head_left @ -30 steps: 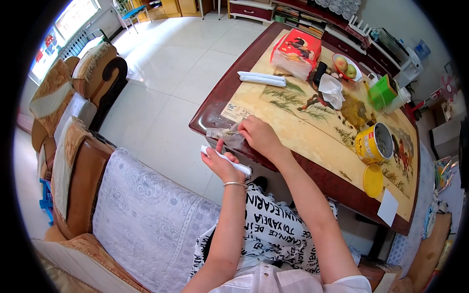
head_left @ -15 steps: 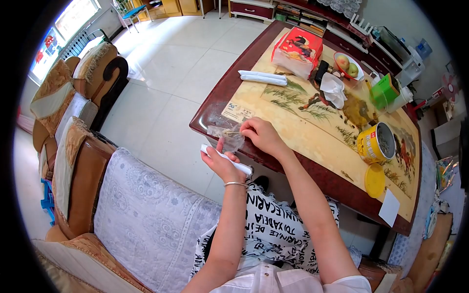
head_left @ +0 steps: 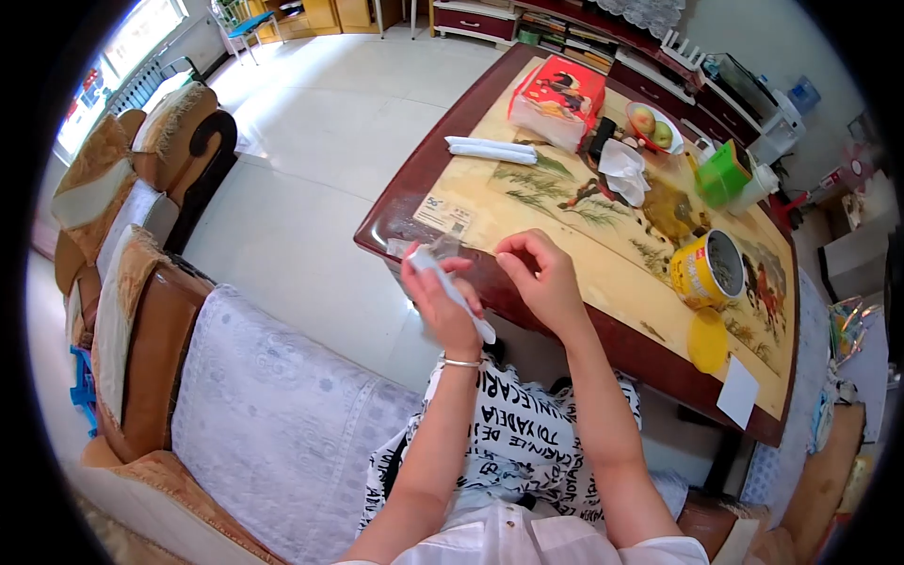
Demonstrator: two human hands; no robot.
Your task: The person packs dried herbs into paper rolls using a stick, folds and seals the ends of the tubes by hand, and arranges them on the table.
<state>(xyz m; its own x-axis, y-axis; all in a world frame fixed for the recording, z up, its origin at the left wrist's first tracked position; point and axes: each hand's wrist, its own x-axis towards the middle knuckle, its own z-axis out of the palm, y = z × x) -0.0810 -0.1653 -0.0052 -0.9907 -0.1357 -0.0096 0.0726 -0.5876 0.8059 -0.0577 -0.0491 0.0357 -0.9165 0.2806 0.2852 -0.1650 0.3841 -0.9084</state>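
A white paper roll (head_left: 484, 329) lies slantwise in my left hand (head_left: 443, 306), its lower end sticking out past the palm. Just beyond those fingers, a clear crumpled plastic bag (head_left: 441, 245) rests at the corner of the table (head_left: 400, 193). My right hand (head_left: 541, 273) hovers over the table's edge to the right of the bag, thumb and forefinger pinched together; what lies between them is too small to make out. Further back on the tabletop is a pair of similar white rolls (head_left: 492, 150).
A yellow tin (head_left: 694, 271) stands open at the right, with its yellow lid (head_left: 707, 341) and a white card (head_left: 738, 391) nearby. Behind are a red tissue pack (head_left: 557, 99), a fruit bowl (head_left: 656, 129), crumpled tissue (head_left: 623, 172) and a green box (head_left: 723, 174). A sofa (head_left: 282, 377) stands left.
My right hand has drawn away from the bag to the right, and the thin strand at its fingertips no longer shows. My left hand has turned, the paper roll now steeper.
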